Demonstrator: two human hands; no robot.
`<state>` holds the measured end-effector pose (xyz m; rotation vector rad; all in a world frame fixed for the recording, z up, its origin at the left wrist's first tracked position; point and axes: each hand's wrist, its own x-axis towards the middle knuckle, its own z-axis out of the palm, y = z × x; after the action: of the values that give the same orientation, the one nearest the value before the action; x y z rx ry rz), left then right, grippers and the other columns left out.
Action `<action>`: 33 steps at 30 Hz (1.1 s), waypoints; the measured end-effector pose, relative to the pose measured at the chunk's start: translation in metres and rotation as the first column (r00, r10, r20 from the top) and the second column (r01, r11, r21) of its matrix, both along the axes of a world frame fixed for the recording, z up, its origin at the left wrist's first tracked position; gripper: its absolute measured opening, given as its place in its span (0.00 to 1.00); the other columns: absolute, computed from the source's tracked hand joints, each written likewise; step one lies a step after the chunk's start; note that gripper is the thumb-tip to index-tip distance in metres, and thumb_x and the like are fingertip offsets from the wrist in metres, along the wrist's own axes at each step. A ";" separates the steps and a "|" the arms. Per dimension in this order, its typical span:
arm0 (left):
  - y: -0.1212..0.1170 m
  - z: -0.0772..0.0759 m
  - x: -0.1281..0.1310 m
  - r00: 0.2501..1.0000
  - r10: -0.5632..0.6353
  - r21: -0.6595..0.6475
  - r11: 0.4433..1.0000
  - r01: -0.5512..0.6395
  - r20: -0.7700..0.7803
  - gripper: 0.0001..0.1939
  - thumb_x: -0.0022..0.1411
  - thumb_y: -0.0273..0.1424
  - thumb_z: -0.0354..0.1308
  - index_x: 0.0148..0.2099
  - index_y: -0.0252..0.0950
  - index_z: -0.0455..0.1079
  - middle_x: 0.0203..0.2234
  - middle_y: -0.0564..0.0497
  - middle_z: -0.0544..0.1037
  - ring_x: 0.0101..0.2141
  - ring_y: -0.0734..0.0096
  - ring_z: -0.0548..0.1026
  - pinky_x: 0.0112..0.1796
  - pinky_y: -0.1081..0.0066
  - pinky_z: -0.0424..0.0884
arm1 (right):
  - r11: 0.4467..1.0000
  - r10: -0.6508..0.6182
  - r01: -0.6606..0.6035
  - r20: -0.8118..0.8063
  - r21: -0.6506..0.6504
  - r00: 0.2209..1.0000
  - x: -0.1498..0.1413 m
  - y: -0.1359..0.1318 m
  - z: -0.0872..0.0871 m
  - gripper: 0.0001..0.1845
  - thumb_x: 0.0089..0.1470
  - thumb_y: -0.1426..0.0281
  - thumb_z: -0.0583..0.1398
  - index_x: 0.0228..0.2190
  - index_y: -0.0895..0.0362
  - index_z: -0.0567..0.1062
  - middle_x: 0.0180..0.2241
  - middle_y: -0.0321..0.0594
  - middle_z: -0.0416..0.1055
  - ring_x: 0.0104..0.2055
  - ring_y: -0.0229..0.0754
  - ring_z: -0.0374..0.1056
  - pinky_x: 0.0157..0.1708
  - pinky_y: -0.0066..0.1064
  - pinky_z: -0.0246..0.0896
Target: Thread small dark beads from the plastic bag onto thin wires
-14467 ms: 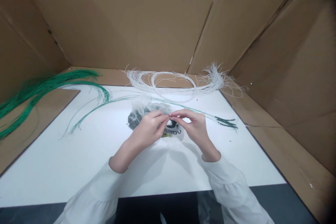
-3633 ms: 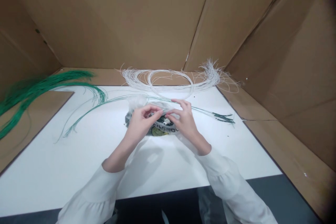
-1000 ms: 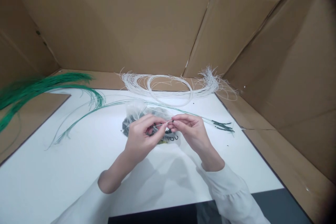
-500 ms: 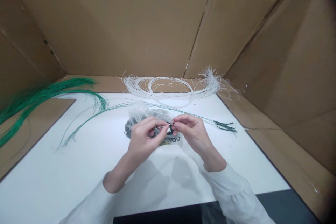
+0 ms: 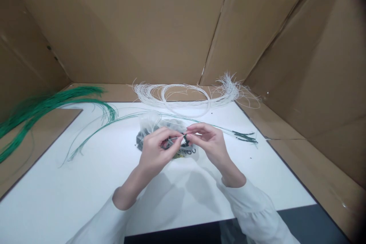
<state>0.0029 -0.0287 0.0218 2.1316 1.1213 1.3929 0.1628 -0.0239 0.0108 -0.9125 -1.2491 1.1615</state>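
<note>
Here, the left hand (image 5: pixel 156 150) pinches a thin whitish strand (image 5: pixel 173 138) that a slackened grip could drop; right hand (image 5: pixel 211 144), hold unclear.

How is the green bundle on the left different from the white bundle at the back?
The green bundle sweeps in a long arc and runs out of view at the left; the white bundle is wholly in view and includes a round loop. The green bundle forks into two branches, while the white bundle fans into a frizzy tuft at its right end. Both are made of many thin strands, and neither hand touches either.
</note>
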 end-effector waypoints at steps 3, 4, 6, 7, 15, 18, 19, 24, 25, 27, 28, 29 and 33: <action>0.002 -0.003 0.000 1.000 -0.004 -0.002 1.000 0.004 -0.019 0.04 0.55 0.27 0.57 0.30 0.34 0.73 0.21 0.52 0.74 0.21 0.78 0.66 0.22 0.77 0.61 | 0.998 -0.041 0.037 0.075 0.044 0.996 0.000 -0.001 -0.001 0.10 0.39 0.70 0.66 0.30 0.55 0.76 0.28 0.38 0.74 0.32 0.39 0.71 0.29 0.28 0.67; 0.003 -0.003 -0.001 1.000 -0.005 -0.004 1.000 0.005 -0.023 0.04 0.55 0.27 0.57 0.31 0.34 0.73 0.21 0.52 0.74 0.21 0.78 0.66 0.22 0.77 0.61 | 0.997 -0.051 0.046 0.091 0.058 0.995 0.000 -0.001 -0.002 0.11 0.40 0.70 0.66 0.30 0.54 0.76 0.29 0.38 0.75 0.32 0.40 0.71 0.30 0.29 0.67; 0.003 -0.005 -0.001 1.000 -0.005 -0.006 1.000 0.005 -0.029 0.04 0.55 0.27 0.57 0.31 0.34 0.73 0.21 0.52 0.74 0.21 0.78 0.66 0.22 0.77 0.61 | 0.994 -0.075 0.065 0.114 0.089 0.991 0.001 0.000 -0.004 0.10 0.40 0.70 0.65 0.30 0.54 0.76 0.30 0.38 0.75 0.33 0.40 0.72 0.30 0.29 0.67; 0.003 -0.005 -0.001 1.000 -0.005 -0.007 1.000 0.005 -0.031 0.04 0.55 0.27 0.57 0.31 0.34 0.73 0.21 0.52 0.74 0.21 0.78 0.65 0.22 0.77 0.61 | 0.992 -0.085 0.072 0.125 0.103 0.989 0.001 0.000 -0.005 0.09 0.41 0.70 0.65 0.30 0.54 0.76 0.30 0.38 0.75 0.33 0.40 0.72 0.31 0.29 0.67; 0.004 -0.005 -0.001 0.999 -0.011 0.006 1.000 0.011 -0.030 0.04 0.55 0.27 0.57 0.31 0.34 0.73 0.21 0.52 0.74 0.20 0.78 0.65 0.22 0.76 0.62 | 0.982 -0.125 0.093 0.201 0.162 0.971 0.002 -0.001 -0.003 0.07 0.43 0.71 0.64 0.29 0.54 0.76 0.28 0.39 0.76 0.32 0.42 0.73 0.31 0.30 0.67; 0.004 -0.006 -0.001 0.999 -0.015 0.013 1.000 0.015 -0.032 0.05 0.55 0.28 0.57 0.31 0.34 0.73 0.22 0.52 0.75 0.20 0.78 0.66 0.22 0.76 0.62 | 0.977 -0.133 0.090 0.224 0.192 0.965 0.002 -0.002 -0.002 0.07 0.44 0.71 0.63 0.30 0.54 0.76 0.28 0.38 0.76 0.32 0.42 0.73 0.31 0.31 0.67; 0.004 -0.006 -0.001 0.999 -0.014 0.015 1.000 0.015 -0.032 0.05 0.55 0.28 0.57 0.31 0.34 0.73 0.22 0.51 0.75 0.21 0.78 0.66 0.22 0.77 0.62 | 0.976 -0.135 0.089 0.229 0.200 0.964 0.002 -0.002 -0.002 0.07 0.44 0.71 0.63 0.30 0.54 0.76 0.28 0.38 0.76 0.32 0.42 0.73 0.31 0.31 0.68; 0.006 -0.006 -0.003 0.998 -0.017 0.016 1.000 0.019 -0.066 0.06 0.55 0.28 0.57 0.31 0.35 0.75 0.23 0.50 0.76 0.20 0.77 0.67 0.22 0.76 0.63 | 0.968 -0.157 0.098 0.255 0.230 0.954 0.002 -0.002 -0.002 0.06 0.44 0.71 0.63 0.29 0.54 0.76 0.28 0.38 0.76 0.31 0.42 0.73 0.30 0.31 0.68; 0.006 -0.005 -0.003 0.997 -0.018 0.013 1.000 0.019 -0.072 0.06 0.55 0.28 0.57 0.31 0.35 0.75 0.23 0.50 0.76 0.20 0.77 0.68 0.22 0.76 0.64 | 0.968 -0.157 0.097 0.258 0.232 0.953 0.003 -0.002 -0.002 0.06 0.44 0.71 0.63 0.29 0.54 0.76 0.29 0.38 0.76 0.31 0.41 0.73 0.30 0.31 0.68; 0.006 -0.005 -0.003 0.997 -0.019 0.010 1.000 0.019 -0.073 0.06 0.55 0.28 0.57 0.30 0.35 0.75 0.24 0.50 0.77 0.21 0.76 0.69 0.23 0.76 0.64 | 0.968 -0.154 0.094 0.255 0.230 0.955 0.003 -0.001 -0.002 0.06 0.44 0.71 0.63 0.29 0.54 0.76 0.29 0.38 0.76 0.31 0.41 0.73 0.30 0.30 0.68; 0.006 -0.005 -0.003 0.997 -0.019 0.009 1.000 0.020 -0.070 0.06 0.55 0.27 0.57 0.30 0.35 0.75 0.24 0.49 0.77 0.22 0.76 0.70 0.23 0.76 0.64 | 0.970 -0.150 0.093 0.250 0.225 0.957 0.003 -0.001 -0.002 0.06 0.44 0.71 0.63 0.30 0.54 0.76 0.29 0.38 0.76 0.31 0.41 0.73 0.30 0.30 0.68; 0.006 -0.004 -0.003 0.998 -0.020 0.009 1.000 0.021 -0.066 0.05 0.55 0.27 0.57 0.31 0.34 0.75 0.24 0.49 0.77 0.23 0.75 0.71 0.23 0.76 0.65 | 0.971 -0.145 0.091 0.245 0.219 0.959 0.003 -0.001 -0.003 0.06 0.44 0.71 0.63 0.30 0.54 0.76 0.29 0.38 0.76 0.32 0.41 0.73 0.30 0.30 0.68; 0.005 -0.003 -0.002 0.998 -0.018 0.008 1.000 0.018 -0.063 0.05 0.54 0.27 0.57 0.30 0.35 0.75 0.24 0.50 0.77 0.23 0.75 0.72 0.23 0.76 0.65 | 0.970 -0.148 0.092 0.248 0.223 0.957 0.002 -0.002 -0.002 0.06 0.45 0.71 0.63 0.30 0.54 0.76 0.29 0.38 0.76 0.32 0.41 0.72 0.31 0.31 0.68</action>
<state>0.0008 -0.0236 0.0185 2.2000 1.1187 1.3332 0.1653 -0.0262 0.0085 -0.9908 -1.4780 0.8119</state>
